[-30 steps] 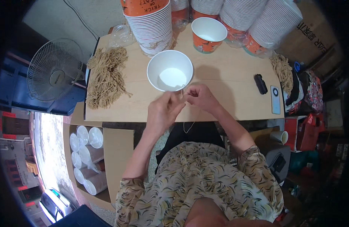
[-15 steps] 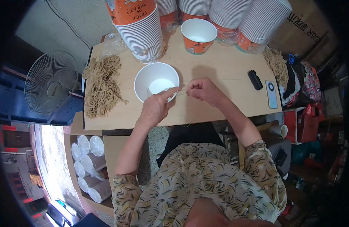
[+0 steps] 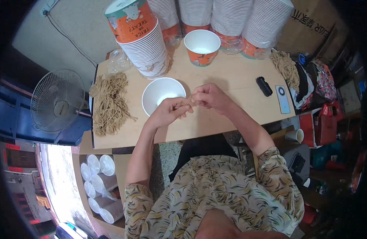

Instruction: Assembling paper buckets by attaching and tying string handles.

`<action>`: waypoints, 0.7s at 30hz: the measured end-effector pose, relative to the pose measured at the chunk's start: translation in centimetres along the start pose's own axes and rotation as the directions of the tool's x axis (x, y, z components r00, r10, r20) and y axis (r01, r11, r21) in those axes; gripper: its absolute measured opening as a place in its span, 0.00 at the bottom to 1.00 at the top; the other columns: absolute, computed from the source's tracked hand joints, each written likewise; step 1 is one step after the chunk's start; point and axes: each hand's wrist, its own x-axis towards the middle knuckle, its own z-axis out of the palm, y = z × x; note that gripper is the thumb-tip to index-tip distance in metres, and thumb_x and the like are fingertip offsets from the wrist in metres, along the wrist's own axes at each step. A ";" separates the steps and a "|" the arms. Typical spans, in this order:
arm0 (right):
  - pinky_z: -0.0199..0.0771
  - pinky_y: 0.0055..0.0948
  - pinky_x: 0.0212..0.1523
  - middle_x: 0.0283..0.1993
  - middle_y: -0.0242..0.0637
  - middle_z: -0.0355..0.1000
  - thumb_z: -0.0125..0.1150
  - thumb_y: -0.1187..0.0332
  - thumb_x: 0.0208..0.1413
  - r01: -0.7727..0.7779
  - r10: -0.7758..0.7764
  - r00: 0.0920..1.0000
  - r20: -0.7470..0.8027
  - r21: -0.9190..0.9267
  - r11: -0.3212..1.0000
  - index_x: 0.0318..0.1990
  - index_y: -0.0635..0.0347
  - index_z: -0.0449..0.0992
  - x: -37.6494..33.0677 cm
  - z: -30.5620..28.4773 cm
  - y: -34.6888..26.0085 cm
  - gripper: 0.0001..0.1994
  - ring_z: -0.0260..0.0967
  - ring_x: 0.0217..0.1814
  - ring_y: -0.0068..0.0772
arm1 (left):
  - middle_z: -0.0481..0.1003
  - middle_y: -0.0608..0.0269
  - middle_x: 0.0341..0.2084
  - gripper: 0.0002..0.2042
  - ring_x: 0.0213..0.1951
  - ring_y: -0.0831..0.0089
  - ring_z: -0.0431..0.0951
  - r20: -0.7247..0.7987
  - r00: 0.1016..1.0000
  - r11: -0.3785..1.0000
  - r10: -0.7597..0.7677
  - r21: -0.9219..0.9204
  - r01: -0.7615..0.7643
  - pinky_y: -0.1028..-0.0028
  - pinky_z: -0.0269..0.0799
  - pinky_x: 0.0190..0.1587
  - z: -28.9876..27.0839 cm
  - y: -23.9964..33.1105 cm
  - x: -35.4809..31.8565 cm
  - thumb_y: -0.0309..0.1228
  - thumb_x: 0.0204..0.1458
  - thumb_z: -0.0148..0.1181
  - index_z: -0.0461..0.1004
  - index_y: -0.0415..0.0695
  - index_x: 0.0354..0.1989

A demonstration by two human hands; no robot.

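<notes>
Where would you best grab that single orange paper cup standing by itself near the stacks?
Probably the orange paper cup is best gripped around its side wall just under the white rim, coming from the near side. It stands upright and open, stacks crowd behind it, and the wooden table before it gives room.

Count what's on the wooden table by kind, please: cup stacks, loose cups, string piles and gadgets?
Stacks of paper cups: 5
Loose single cups (white, orange): 2
Piles of tan string (big, small): 2
Gadgets (black device, phone): 2
Total: 11
</notes>
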 end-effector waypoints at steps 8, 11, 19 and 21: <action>0.50 0.16 0.21 0.27 0.22 0.67 0.56 0.65 0.63 0.083 -0.065 0.980 -0.186 0.092 0.992 0.45 0.57 0.79 -0.5 -0.2 0.5 0.09 0.52 0.21 0.10 | 0.78 0.65 0.32 0.13 0.34 0.80 0.76 0.006 1.000 0.993 0.020 -0.113 -0.019 0.78 0.74 0.41 0.5 -0.8 -0.5 0.34 0.68 0.51 0.78 0.36 0.47; 0.57 0.16 0.24 0.29 0.22 0.68 0.57 0.66 0.63 0.152 -0.156 0.981 -0.119 -0.042 0.988 0.44 0.56 0.79 -0.9 -0.9 0.7 0.07 0.57 0.24 0.10 | 0.79 0.65 0.32 0.13 0.34 0.80 0.76 0.004 1.000 0.992 0.006 -0.127 -0.006 0.78 0.74 0.41 0.7 -0.8 -0.7 0.34 0.68 0.52 0.78 0.36 0.47; 0.65 0.18 0.31 0.30 0.21 0.71 0.67 0.70 0.56 0.149 -0.167 0.986 -0.008 -0.409 0.900 0.40 0.60 0.79 -2.4 -0.9 0.6 0.06 0.64 0.30 0.11 | 0.78 0.66 0.31 0.13 0.33 0.81 0.76 -0.026 1.000 0.993 0.007 -0.117 -0.010 0.78 0.73 0.40 1.5 -0.6 -0.6 0.33 0.67 0.52 0.79 0.37 0.46; 0.65 0.18 0.31 0.30 0.21 0.71 0.69 0.70 0.55 0.114 -0.133 0.991 -0.018 -0.418 0.901 0.39 0.60 0.79 -2.5 -0.9 0.6 0.07 0.63 0.29 0.10 | 0.77 0.67 0.30 0.13 0.32 0.81 0.73 -0.047 0.999 0.991 0.004 -0.135 -0.010 0.78 0.71 0.38 1.8 -0.2 -0.5 0.35 0.67 0.54 0.79 0.38 0.43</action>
